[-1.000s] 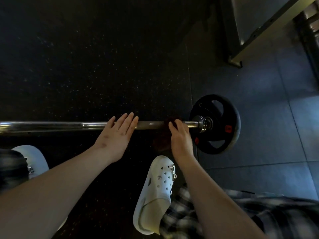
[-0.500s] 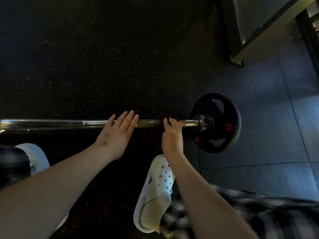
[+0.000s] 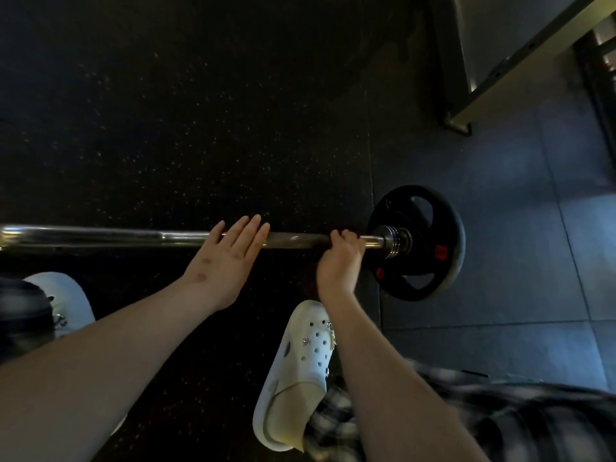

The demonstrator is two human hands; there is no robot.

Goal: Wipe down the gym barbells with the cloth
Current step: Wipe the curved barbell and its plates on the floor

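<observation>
The right grip point(image 3: 340, 261) is curled over the bar point(image 3: 100, 236), fingers wrapped round it from above and pressed close together, just left of the steel collar point(image 3: 393, 242). A dark reddish sliver shows at the fingertips, which seems to be the cloth point(image 3: 336, 229), though nearly all of it is hidden under the hand and it is too dim to be sure. The left grip point(image 3: 230, 258) lies flat and holds nothing. Its fingers are straight and side by side, and their tips rest across the bar a little to the left of the right one, with bare shaft between them.

The bar lies level on the floor, running from the left edge of the view to a black plate point(image 3: 433, 241) at its right end. The plate stands upright with cut-out holes and two small red marks. It sits where the black speckled mat point(image 3: 166, 128) meets grey tiles point(image 3: 533, 201).

Nearer the camera, a white clog point(image 3: 300, 371) with small charms is planted on the mat below the right wrist. A second clog point(image 3: 66, 301) shows at the left edge. Plaid trousers point(image 3: 516, 425) fill the lower right corner. A metal frame point(image 3: 520, 51) reaches the floor at the upper right, well apart from the plate.
</observation>
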